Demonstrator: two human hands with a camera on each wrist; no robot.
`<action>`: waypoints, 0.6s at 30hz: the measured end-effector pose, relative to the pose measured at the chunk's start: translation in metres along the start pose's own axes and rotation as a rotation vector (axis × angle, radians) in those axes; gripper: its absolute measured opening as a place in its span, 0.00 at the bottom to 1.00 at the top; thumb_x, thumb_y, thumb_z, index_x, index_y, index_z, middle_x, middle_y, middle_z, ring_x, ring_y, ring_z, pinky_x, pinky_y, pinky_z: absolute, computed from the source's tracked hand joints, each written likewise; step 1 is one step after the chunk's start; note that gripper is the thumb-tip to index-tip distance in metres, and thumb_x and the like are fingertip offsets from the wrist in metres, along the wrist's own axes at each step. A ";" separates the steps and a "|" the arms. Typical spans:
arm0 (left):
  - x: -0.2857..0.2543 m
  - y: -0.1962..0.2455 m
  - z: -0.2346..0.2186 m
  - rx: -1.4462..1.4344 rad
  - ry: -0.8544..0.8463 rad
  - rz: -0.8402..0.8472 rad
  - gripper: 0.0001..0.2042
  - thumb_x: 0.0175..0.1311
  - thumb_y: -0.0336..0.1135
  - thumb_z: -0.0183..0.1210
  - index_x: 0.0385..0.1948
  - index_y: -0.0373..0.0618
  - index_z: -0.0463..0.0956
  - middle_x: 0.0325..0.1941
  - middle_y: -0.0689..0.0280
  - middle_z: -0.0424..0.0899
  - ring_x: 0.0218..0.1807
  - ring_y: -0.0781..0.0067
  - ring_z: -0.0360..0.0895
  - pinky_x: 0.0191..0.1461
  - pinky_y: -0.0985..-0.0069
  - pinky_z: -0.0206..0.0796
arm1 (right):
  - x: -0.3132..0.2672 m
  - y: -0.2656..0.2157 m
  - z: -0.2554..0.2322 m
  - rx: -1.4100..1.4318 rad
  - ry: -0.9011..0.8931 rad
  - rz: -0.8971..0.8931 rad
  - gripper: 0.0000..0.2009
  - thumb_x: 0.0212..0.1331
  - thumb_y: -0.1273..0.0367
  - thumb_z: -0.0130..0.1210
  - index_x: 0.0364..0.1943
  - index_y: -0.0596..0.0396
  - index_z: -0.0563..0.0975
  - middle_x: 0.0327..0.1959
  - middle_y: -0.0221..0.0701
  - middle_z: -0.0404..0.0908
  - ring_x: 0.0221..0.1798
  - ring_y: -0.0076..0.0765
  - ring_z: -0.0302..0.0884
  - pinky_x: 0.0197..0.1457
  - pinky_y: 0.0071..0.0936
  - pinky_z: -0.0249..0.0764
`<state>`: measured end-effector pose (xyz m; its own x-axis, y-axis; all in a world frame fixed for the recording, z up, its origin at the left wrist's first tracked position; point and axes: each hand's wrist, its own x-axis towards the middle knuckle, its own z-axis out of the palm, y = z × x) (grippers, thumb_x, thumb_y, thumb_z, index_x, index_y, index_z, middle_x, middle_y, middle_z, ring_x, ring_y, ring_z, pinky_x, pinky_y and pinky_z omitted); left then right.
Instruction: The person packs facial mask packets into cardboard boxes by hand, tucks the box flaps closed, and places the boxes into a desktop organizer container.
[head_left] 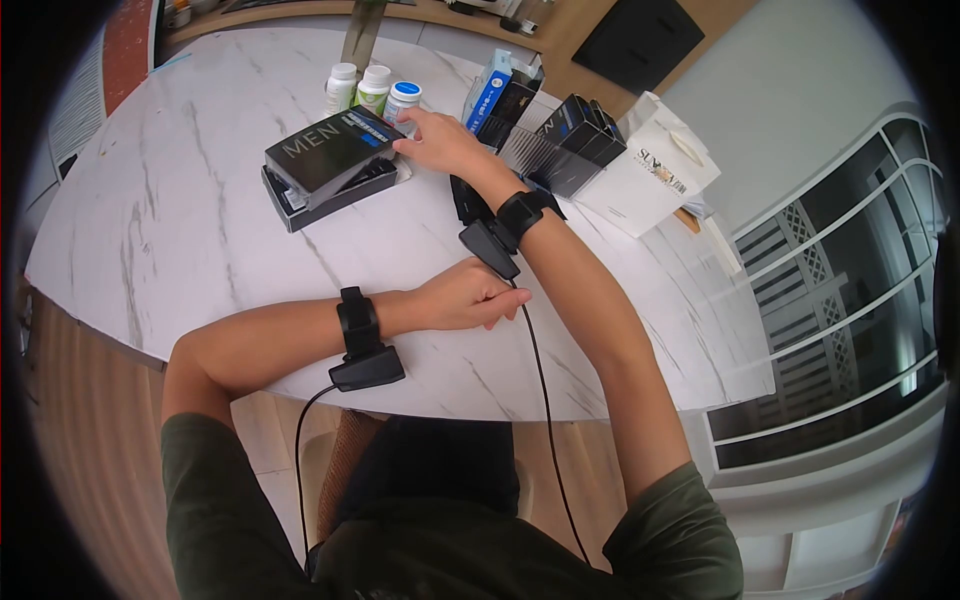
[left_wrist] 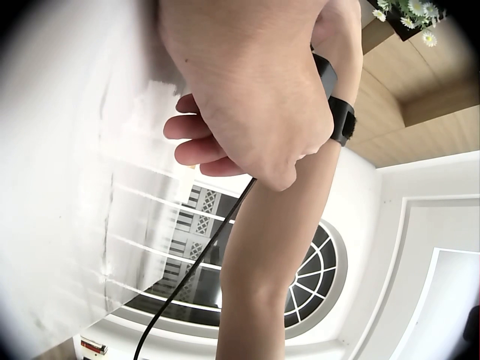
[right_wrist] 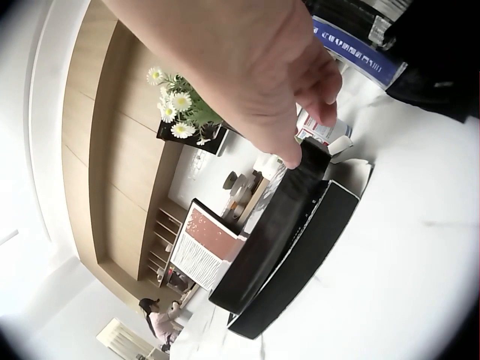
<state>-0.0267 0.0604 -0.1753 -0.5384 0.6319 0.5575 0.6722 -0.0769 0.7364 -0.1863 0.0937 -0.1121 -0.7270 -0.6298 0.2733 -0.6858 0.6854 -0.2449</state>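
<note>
My right hand reaches over the table with its fingers spread, beside the right end of a black box marked MEN. In the right wrist view the thumb is right at the corner of that upper box. It lies tilted on a second, lower black box. Just past the fingertips stands a white bottle with a blue cap; two more white-capped bottles stand to its left. My left hand rests on the table near the front edge, loosely curled and holding nothing.
Right of my right arm stand a blue and white box, black boxes and a white paper bag. A vase is behind the bottles. Black cables run from both wrist cameras.
</note>
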 end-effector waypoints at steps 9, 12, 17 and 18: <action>0.000 0.002 -0.001 -0.008 -0.024 -0.040 0.21 0.68 0.40 0.47 0.17 0.38 0.78 0.10 0.68 0.75 0.13 0.74 0.72 0.19 0.76 0.61 | 0.004 -0.003 0.002 0.394 -0.205 0.312 0.16 0.57 0.56 0.54 0.40 0.54 0.74 0.28 0.29 0.76 0.25 0.23 0.74 0.24 0.23 0.68; -0.001 0.002 -0.001 -0.010 -0.014 -0.023 0.21 0.68 0.40 0.47 0.17 0.38 0.78 0.10 0.68 0.74 0.13 0.74 0.72 0.19 0.76 0.62 | 0.003 -0.003 0.001 0.507 -0.246 0.350 0.15 0.57 0.56 0.54 0.36 0.52 0.74 0.27 0.27 0.75 0.26 0.22 0.73 0.24 0.21 0.67; 0.001 0.003 -0.001 -0.007 -0.025 -0.038 0.21 0.67 0.42 0.47 0.17 0.38 0.77 0.10 0.64 0.74 0.15 0.70 0.74 0.22 0.74 0.64 | -0.013 -0.014 -0.018 0.652 -0.285 0.396 0.14 0.57 0.57 0.55 0.36 0.52 0.74 0.30 0.25 0.74 0.30 0.21 0.74 0.27 0.21 0.68; 0.001 0.004 -0.002 -0.007 -0.025 -0.040 0.21 0.67 0.42 0.47 0.17 0.38 0.77 0.10 0.64 0.74 0.15 0.70 0.74 0.22 0.74 0.64 | -0.020 -0.020 -0.024 0.704 -0.230 0.390 0.12 0.58 0.59 0.55 0.36 0.53 0.74 0.32 0.26 0.74 0.31 0.22 0.75 0.27 0.21 0.70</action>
<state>-0.0253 0.0590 -0.1713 -0.5515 0.6538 0.5181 0.6469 -0.0569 0.7605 -0.1576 0.1011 -0.0905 -0.8525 -0.5063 -0.1296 -0.1886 0.5294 -0.8272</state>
